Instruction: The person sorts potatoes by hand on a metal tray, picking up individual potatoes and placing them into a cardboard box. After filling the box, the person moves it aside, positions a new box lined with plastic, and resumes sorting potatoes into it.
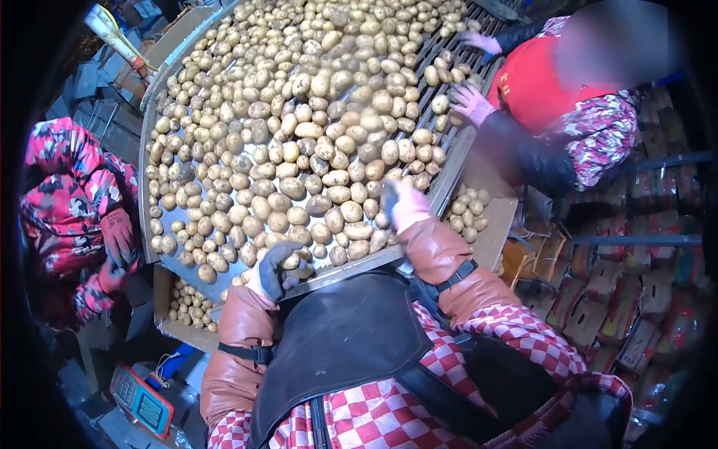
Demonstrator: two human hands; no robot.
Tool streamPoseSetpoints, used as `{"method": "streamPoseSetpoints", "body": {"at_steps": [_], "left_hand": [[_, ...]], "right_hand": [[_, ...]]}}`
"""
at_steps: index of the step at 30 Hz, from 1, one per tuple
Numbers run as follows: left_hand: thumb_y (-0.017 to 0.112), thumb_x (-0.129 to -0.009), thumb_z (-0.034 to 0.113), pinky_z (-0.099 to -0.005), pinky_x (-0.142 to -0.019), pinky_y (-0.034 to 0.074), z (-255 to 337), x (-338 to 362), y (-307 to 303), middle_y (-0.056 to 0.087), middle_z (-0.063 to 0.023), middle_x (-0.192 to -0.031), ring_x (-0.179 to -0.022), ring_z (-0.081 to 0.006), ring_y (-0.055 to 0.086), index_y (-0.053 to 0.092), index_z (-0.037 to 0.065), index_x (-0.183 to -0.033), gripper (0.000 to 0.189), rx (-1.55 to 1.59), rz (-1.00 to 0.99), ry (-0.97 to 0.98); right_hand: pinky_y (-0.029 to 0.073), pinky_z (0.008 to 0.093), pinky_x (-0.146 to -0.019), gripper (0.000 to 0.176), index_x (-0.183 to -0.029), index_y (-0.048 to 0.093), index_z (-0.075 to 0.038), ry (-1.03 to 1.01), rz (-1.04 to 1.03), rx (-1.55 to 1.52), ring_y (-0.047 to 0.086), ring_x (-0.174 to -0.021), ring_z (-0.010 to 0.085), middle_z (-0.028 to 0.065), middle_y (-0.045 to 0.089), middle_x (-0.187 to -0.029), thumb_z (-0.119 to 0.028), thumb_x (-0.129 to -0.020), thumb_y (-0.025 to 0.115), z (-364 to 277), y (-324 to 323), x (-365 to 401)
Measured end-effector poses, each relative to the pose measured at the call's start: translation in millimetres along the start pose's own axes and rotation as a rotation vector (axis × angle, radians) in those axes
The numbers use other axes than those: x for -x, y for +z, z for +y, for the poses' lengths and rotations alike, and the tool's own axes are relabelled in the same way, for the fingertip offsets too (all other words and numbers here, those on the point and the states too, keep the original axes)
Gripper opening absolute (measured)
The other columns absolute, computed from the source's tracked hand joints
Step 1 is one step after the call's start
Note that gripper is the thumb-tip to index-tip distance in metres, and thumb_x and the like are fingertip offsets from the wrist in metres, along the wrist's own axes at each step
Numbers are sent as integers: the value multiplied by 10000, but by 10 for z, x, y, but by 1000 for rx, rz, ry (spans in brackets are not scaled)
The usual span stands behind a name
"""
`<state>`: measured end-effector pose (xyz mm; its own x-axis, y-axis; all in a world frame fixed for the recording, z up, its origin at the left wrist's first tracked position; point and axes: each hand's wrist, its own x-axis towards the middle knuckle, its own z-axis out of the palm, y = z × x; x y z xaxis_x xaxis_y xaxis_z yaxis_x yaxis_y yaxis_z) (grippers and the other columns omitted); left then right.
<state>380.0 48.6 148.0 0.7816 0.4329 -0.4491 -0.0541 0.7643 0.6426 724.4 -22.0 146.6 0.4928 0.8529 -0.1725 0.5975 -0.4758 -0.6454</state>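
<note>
Camouflage-patterned pink jacket (71, 198) at nine o'clock belongs to a co-worker whose lower body fades into the dark edge of the view; the gloved hands (117, 236) hang near the table's side, and I can't tell if they hold anything. Between seven and eight o'clock sits an orange-edged device (142, 400) with keys and a lit display, its figures too small to read. Toward eight, a cardboard box (187, 335) of small potatoes is partly hidden under the table.

Nearer the middle, also toward eight, the wearer's left hand (274, 271), grey-gloved, curls beside a potato at the near rim; whether it grasps one I can't tell. Potatoes (297, 215) cover most of the metal table (344, 272), whose far end is cut off at twelve. The right hand (405, 203), at two, is over the potatoes, its fingertips blurred, so its grip can't be told either.

Dark bars (426, 116) show between potatoes along that side. At three stands another box (493, 224), potatoes inside. At two, a second co-worker's red apron (527, 82) carries yellow characters I can't read. Stacked cartons (598, 299) fill four o'clock, their printing illegible.
</note>
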Motion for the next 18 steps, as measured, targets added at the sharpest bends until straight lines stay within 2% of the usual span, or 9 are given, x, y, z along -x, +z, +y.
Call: {"method": "streamPoseSetpoints", "body": {"at_steps": [2,3,4,8,10,12,15,16,18], "left_hand": [[566,-890,-38,-299,-692,542,21,52,-13,632,-48,-922,-733,-135,599,565,46,-1200,321,-80,34,-40],[587,-891,-13,-326,-715,562,-32,15,-73,645,-59,-931,-822,-161,648,557,39,-1202,316,-482,87,37],[637,-884,45,-347,-743,569,70,113,90,652,-81,-970,-875,-178,661,553,37,-1199,326,-314,-19,67],[663,-877,39,-341,-750,575,75,333,4,643,-101,-998,-885,-203,666,551,21,-1213,355,-398,47,46],[600,-916,28,-318,-718,576,11,470,-179,642,-108,-977,-875,-190,666,559,27,-1189,276,-1084,-5,543],[514,-978,127,-252,-606,533,-115,691,-324,642,-104,-949,-750,-164,659,586,40,-1161,215,-633,73,457],[469,-978,318,-231,-551,488,-287,955,-640,643,-115,-929,-685,-166,637,572,32,-1185,368,-224,148,320],[469,-978,318,-231,-551,488,-370,1038,-745,643,-115,-929,-685,-166,637,572,32,-1185,368,-214,158,322],[450,-984,305,-233,-552,490,-289,1196,-757,644,-116,-929,-694,-171,639,573,22,-1180,366,13,195,182]], "right_hand": [[531,425,-884,334,-1225,630,-101,29,133,431,640,-1057,361,213,657,-1122,-153,-923,496,36,-242,-223],[530,454,-884,350,-1239,613,-112,184,-54,547,631,-1071,381,215,651,-1128,-163,-928,462,23,-320,-360],[521,446,-916,351,-1237,625,-131,17,-63,663,620,-1090,390,221,644,-1157,-209,-933,470,437,-119,-560],[523,431,-916,341,-1229,628,-115,240,-155,734,633,-1076,371,212,654,-1149,-202,-927,497,95,-90,-657],[523,423,-916,337,-1225,630,-107,313,-99,668,639,-1069,362,207,660,-1144,-199,-924,511,-67,-184,-557],[524,416,-916,333,-1221,631,-99,350,55,515,645,-1062,353,203,665,-1140,-195,-921,524,-199,-241,-401],[539,362,-826,291,-1161,669,-160,72,268,-32,668,-935,275,157,690,-1021,-149,-880,594,200,79,-349],[546,328,-692,356,-1196,643,-162,305,84,-646,662,-803,236,112,660,-871,-87,-851,602,137,155,-235],[528,283,-606,390,-1248,597,-157,360,-89,-1102,639,-733,188,71,611,-828,-97,-862,612,-98,369,51]]}}
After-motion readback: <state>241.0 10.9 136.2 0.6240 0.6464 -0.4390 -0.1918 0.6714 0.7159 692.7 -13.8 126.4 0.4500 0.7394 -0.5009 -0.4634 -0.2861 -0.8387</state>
